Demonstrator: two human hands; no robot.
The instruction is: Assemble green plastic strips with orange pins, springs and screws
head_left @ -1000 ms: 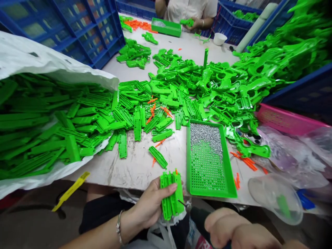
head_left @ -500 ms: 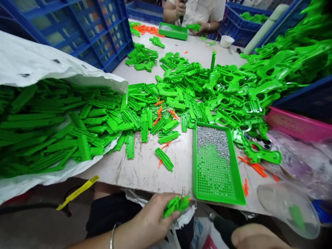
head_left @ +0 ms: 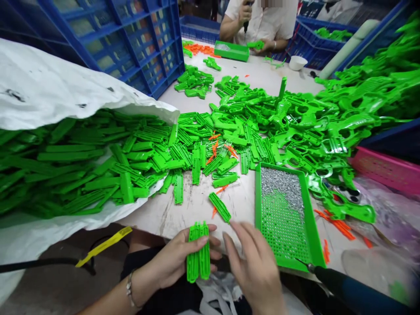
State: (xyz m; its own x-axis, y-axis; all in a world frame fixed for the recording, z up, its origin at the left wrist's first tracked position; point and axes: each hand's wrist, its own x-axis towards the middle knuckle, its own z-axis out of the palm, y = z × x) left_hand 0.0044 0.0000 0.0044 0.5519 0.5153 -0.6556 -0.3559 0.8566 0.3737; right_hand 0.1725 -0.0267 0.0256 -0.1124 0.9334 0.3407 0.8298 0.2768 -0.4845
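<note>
Two long green plastic pieces (head_left: 198, 252) lie side by side in my left hand (head_left: 179, 256), the thumb across them. My right hand (head_left: 256, 264), slightly blurred, has its fingers apart beside them, near a single green piece (head_left: 219, 207) on the table. A dark electric screwdriver (head_left: 348, 284) lies at the lower right, its tip over the edge of a green tray (head_left: 307, 218). Small silver screws (head_left: 282, 181) fill the tray's far part. Orange parts (head_left: 214, 153) and thin springs lie among the green pieces.
A white sack (head_left: 82, 94) of green pieces lies open at the left, beside a blue crate (head_left: 124, 39). Green gun-shaped shells (head_left: 308, 113) are heaped at the right, by a pink basket (head_left: 387, 168). Across the table (head_left: 164, 218) sits a person (head_left: 262, 22) holding a tool.
My right hand has let go of the screwdriver and moved left towards my left hand. My left hand has turned and now shows two green pieces. The view has shifted slightly.
</note>
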